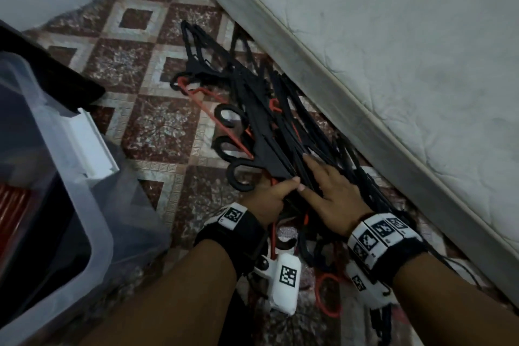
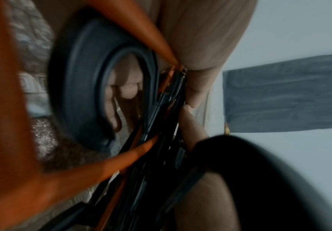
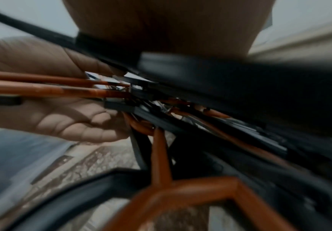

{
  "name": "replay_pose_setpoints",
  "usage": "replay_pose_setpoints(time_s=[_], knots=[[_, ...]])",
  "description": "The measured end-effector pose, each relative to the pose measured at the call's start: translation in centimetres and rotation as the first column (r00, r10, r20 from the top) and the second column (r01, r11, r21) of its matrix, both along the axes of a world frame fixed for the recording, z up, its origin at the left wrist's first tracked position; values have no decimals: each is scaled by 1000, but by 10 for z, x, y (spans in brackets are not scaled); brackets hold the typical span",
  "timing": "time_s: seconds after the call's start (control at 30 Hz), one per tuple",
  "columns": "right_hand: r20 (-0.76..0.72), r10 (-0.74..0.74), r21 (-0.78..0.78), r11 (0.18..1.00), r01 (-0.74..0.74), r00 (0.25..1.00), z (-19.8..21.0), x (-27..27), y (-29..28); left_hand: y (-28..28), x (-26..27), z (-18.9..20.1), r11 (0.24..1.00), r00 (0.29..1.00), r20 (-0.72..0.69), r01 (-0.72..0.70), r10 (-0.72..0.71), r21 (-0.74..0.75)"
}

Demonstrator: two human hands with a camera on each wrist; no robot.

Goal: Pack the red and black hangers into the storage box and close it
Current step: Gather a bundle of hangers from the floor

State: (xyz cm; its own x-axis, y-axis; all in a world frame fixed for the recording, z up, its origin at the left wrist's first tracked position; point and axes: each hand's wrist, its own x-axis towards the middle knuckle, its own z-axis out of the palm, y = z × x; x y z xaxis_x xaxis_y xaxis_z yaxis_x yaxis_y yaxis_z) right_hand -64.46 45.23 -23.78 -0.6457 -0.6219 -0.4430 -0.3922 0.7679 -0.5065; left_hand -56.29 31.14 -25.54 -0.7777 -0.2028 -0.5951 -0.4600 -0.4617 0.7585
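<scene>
We see a tangled pile of black hangers (image 1: 254, 109) with a few red hangers (image 1: 209, 118) threaded through it, lying on the patterned carpet (image 1: 157, 118) in the middle of the head view; the pile runs from upper centre down to lower right, hard along the piped edge of the mattress (image 1: 393, 70), so there is little room on that side. The left hand (image 1: 269, 194) has its grip wrapped round a bunch of hanger bars near the hooks, thumb over the top; in the left wrist view the fingers (image 2: 121, 92) show through a black hook, curled round the bundle. The right hand (image 1: 334, 191) lies flat on the pile just beside the left, fingers straight and spread, pressing and clasping nothing; its wrist view is blurred, with red and black bars crossing under the palm. The storage box (image 1: 84, 199) stands at the left edge of the frame, clear plastic, its top open, a white latch (image 1: 92, 143) on its near rim and dark contents with something red inside; a strip of bare carpet lies between box and pile. A dark object (image 1: 64, 76), which we cannot identify, lies behind the box at upper left; more hangers, one with a red hook (image 1: 325, 295), trail under the wrists at the bottom of the frame.
</scene>
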Motion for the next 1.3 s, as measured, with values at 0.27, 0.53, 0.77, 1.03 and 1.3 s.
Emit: replay_pose_setpoints(time_s=[0.27, 0.53, 0.77, 1.03, 1.3], knots=[[-34, -182, -402, 903, 153, 983, 70, 8, 25, 14, -2, 88, 967, 985, -87, 127, -150, -221], [-48, -97, -588, 808, 50, 994, 168, 14, 31, 6, 12, 186, 746, 907, -159, 210, -390, -632], [-340, -59, -547, 825, -146, 939, 292, 21, -4, -29, 35, 313, 680, 856, -308, 68, -416, -730], [-496, -67, -741, 553, -382, 866, 419, 111, -106, -108, 176, 466, 293, 919, -212, -113, -333, -949], [-222, 157, -789, 550, -272, 962, 392, 257, -222, -183, 351, 462, 179, 998, 22, 31, -52, -983]])
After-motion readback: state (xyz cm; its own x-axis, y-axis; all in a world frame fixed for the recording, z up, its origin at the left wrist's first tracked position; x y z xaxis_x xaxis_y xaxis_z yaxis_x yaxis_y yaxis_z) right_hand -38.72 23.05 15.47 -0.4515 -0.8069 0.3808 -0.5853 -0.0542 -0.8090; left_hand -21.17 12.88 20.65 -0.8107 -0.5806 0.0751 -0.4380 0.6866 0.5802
